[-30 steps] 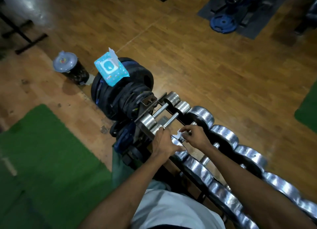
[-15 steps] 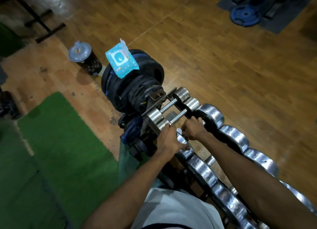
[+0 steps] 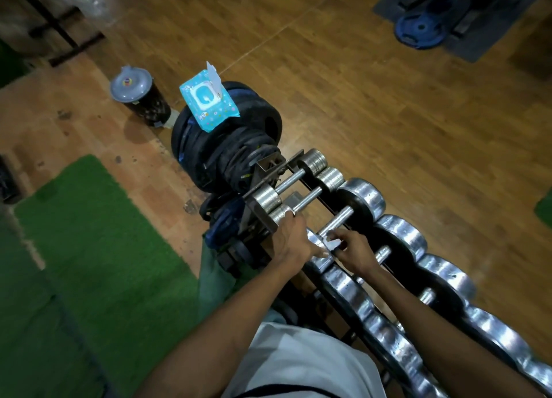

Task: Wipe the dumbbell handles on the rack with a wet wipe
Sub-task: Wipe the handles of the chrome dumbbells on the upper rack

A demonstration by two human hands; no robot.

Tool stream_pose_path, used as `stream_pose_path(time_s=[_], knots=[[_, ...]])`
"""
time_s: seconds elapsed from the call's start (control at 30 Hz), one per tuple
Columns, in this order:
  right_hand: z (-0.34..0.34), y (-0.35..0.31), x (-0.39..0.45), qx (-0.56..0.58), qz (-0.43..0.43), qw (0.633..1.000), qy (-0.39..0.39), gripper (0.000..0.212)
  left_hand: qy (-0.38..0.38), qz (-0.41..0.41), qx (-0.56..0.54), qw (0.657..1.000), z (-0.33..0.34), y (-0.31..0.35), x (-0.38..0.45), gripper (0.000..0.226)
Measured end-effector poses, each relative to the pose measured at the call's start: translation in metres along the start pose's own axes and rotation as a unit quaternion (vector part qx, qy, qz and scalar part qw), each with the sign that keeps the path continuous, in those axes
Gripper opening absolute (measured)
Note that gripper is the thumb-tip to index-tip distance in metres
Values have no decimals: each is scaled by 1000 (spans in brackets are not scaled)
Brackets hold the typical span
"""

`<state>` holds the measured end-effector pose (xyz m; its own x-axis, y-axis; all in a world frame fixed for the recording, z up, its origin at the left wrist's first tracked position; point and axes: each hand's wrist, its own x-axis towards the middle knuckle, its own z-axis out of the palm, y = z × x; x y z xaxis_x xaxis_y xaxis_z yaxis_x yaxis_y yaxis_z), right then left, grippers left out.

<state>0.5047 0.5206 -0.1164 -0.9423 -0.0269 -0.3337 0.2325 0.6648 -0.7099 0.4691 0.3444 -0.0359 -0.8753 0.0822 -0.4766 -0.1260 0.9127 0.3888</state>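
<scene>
flooring point(image 3: 373, 123) of brown wood planks is taking up most of the view, with green turf matting point(image 3: 98, 248) lying at the left. rack point(image 3: 268, 170) is running from centre toward lower right, carrying a long row of chrome-ended dumbbells point(image 3: 400, 236). black plate stack point(image 3: 233, 149) is sitting at the rack's far end, and a blue wet wipe pack point(image 3: 209, 102) is resting on top of it with its flap standing open. lidded bin point(image 3: 140, 93) is standing on the floor beyond the plates. blue plate point(image 3: 421, 30) is lying on a dark mat, far right.

left hand point(image 3: 291, 239) is resting on the near chrome end of a small dumbbell at the rack's near rail, fingers curled over the metal, seemingly steadying it; how firmly it is gripping, cannot tell. right hand point(image 3: 351, 248) is pinching a small white wet wipe point(image 3: 332, 244) between thumb and fingertips, pressing it at the near end of the third dumbbell handle point(image 3: 334, 223).

judging progress: wiping is sitting at the third handle from the far end. the two thin handles point(image 3: 298, 188) beyond it may be done, though nothing on them is showing it. the long run of bigger dumbbells toward the lower right is looking untouched, so most of the rack is likely remaining.
</scene>
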Motion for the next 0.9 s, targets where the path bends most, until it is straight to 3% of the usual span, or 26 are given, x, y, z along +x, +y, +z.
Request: stream_pose_path(time_s=[0.13,0.23,0.3,0.4,0.5,0.63,0.8,0.9], knots=[[9,-8,-5,71,116,990,37,6,-2,4,-12,1000,0,-2,-1,92],[21,-8,3,142,203,968,51,8,-5,6,-11,1000,-2,-2,-2,93],[27,-9,12,257,257,931,30,18,-5,10,-7,1000,-3,-2,-3,93],[24,-23,20,439,325,838,6,21,-3,14,-14,1000,-2,-4,-3,89],[17,-31,26,536,369,759,-26,28,-3,18,-17,1000,-2,-4,-4,90],[13,-30,31,596,386,704,-25,23,-2,18,-8,1000,-3,-2,-6,90],[-3,-31,41,676,394,621,52,32,-11,13,4,1000,-7,0,-5,86],[-13,-32,48,679,403,606,94,17,-15,8,2,1000,-6,1,-4,84]])
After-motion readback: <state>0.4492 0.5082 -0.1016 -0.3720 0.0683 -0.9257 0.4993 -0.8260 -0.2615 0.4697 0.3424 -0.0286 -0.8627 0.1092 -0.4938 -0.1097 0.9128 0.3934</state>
